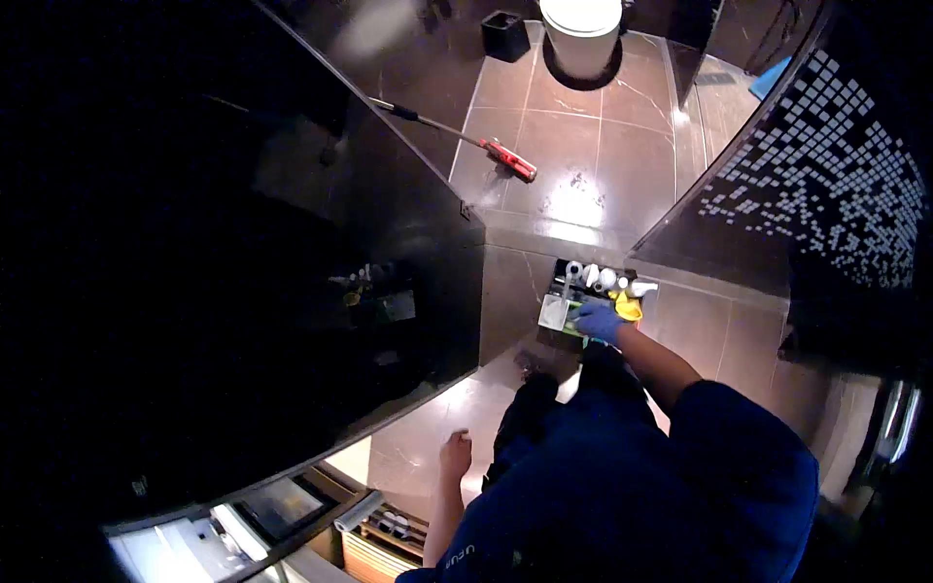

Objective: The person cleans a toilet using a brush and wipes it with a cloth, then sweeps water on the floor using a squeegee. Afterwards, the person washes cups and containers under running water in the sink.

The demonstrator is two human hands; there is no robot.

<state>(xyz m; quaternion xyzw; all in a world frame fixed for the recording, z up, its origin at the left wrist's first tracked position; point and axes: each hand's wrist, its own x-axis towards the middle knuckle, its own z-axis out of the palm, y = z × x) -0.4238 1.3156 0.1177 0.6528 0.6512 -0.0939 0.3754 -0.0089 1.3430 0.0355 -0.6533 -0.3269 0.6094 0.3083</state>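
Note:
My right hand (600, 321), in a blue glove, reaches into a dark caddy (559, 339) on the floor in front of me. Its fingertips are among the items there, and what they touch or hold is too small to make out. White-capped bottles (607, 280) line the caddy's far side, with a yellow item (628, 306) at its right and a pale box or cloth (554, 312) at its left. My left hand (456, 453) is bare and hangs low at my side with its fingers curled; whether anything is in them is too small to tell.
Beyond a low threshold (554, 233) lies a red-headed floor tool (510, 160) on brown tiles. A toilet (583, 39) and a black bin (505, 35) stand farther back. A dark glossy panel (408, 282) rises on the left, a patterned glass panel (836, 165) on the right.

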